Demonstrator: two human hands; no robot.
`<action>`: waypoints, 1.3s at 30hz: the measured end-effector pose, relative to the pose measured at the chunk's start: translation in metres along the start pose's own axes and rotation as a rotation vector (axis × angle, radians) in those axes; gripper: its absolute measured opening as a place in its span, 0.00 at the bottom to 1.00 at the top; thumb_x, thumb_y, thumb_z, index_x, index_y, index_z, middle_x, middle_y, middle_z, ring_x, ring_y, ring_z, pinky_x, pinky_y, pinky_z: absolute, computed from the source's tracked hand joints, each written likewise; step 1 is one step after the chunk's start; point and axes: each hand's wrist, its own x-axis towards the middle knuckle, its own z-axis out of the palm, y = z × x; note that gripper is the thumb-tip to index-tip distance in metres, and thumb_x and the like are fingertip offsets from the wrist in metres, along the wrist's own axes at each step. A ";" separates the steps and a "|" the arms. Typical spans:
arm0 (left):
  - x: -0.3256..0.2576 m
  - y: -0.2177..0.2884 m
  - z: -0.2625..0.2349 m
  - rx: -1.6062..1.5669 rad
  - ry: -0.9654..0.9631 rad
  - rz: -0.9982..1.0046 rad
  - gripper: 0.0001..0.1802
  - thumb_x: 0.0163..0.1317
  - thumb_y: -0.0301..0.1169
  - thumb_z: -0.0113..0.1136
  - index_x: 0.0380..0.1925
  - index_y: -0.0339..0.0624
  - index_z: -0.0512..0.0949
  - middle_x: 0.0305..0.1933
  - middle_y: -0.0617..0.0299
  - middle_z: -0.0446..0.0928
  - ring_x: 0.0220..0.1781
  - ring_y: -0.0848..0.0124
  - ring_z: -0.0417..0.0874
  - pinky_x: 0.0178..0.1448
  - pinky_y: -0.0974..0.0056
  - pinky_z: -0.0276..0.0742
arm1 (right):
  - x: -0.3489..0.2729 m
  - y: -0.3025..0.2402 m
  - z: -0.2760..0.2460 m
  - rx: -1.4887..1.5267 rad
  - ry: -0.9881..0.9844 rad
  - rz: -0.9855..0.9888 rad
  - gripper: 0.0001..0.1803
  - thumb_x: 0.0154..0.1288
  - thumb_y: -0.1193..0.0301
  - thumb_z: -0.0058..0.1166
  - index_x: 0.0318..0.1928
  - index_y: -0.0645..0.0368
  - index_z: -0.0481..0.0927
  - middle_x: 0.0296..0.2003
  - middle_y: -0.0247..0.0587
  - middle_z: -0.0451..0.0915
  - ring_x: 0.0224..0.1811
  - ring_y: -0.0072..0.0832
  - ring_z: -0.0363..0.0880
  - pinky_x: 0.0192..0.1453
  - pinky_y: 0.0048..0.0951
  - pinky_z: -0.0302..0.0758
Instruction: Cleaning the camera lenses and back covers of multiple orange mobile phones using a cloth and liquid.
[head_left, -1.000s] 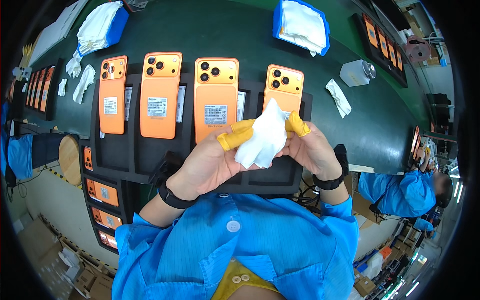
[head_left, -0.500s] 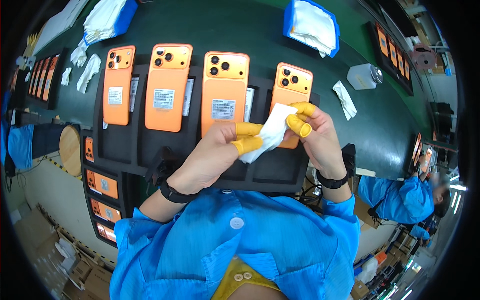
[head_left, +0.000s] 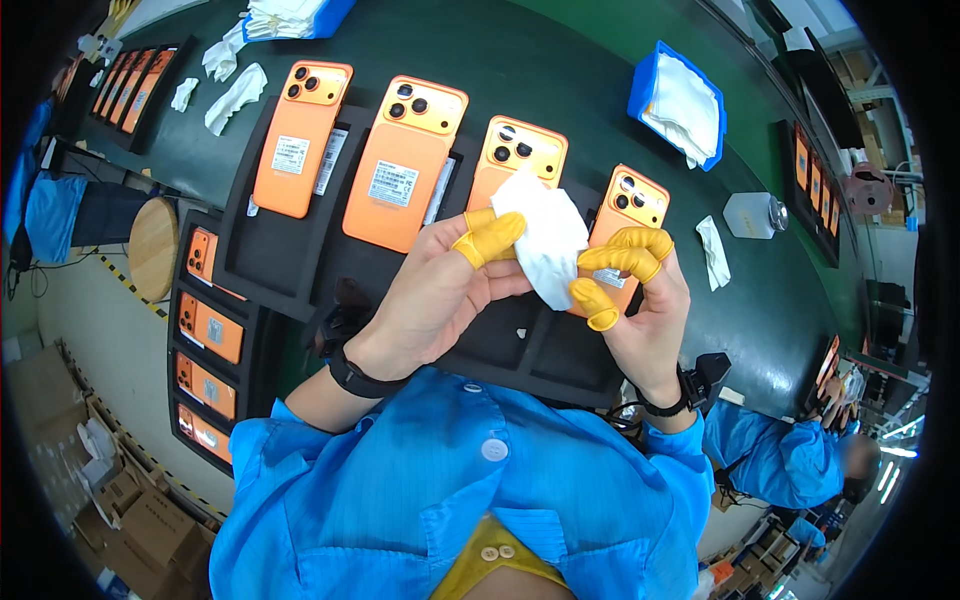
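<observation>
Pinching a white cloth (head_left: 545, 235) at its left edge between the yellow-covered thumb and forefinger of the left hand (head_left: 440, 295), and meeting its right edge with the yellow-covered fingers of the right hand (head_left: 647, 312), slightly parted at the tips, hard to tell whether gripping. Held up above a black tray (head_left: 495, 345) on the green bench (head_left: 520, 60), partly covering the third orange phone (head_left: 545, 150) from the left and just beside the fourth phone (head_left: 630, 217), with two more phones (head_left: 397, 165) farther left and a blue bin (head_left: 645, 78) of white cloths (head_left: 685, 105) beyond, to the right.
</observation>
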 end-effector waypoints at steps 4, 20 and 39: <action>-0.005 0.002 0.004 0.066 0.026 0.045 0.19 0.71 0.33 0.50 0.56 0.30 0.69 0.55 0.47 0.76 0.56 0.56 0.80 0.60 0.52 0.78 | 0.003 0.006 0.005 -0.003 0.023 -0.039 0.14 0.47 0.76 0.70 0.38 0.59 0.84 0.37 0.36 0.77 0.42 0.30 0.75 0.46 0.30 0.73; -0.005 0.000 0.005 0.229 0.065 0.065 0.21 0.64 0.26 0.60 0.56 0.32 0.69 0.53 0.50 0.78 0.52 0.62 0.83 0.48 0.58 0.86 | -0.003 0.023 0.011 0.972 -0.265 0.420 0.22 0.70 0.69 0.52 0.61 0.61 0.66 0.57 0.40 0.72 0.60 0.26 0.72 0.63 0.28 0.69; 0.000 -0.024 0.006 -0.003 -0.225 -0.427 0.11 0.62 0.28 0.64 0.43 0.35 0.80 0.38 0.59 0.82 0.38 0.72 0.84 0.37 0.70 0.81 | -0.020 0.019 -0.001 1.047 -0.367 0.239 0.16 0.68 0.73 0.54 0.54 0.62 0.71 0.42 0.38 0.79 0.37 0.24 0.81 0.39 0.24 0.79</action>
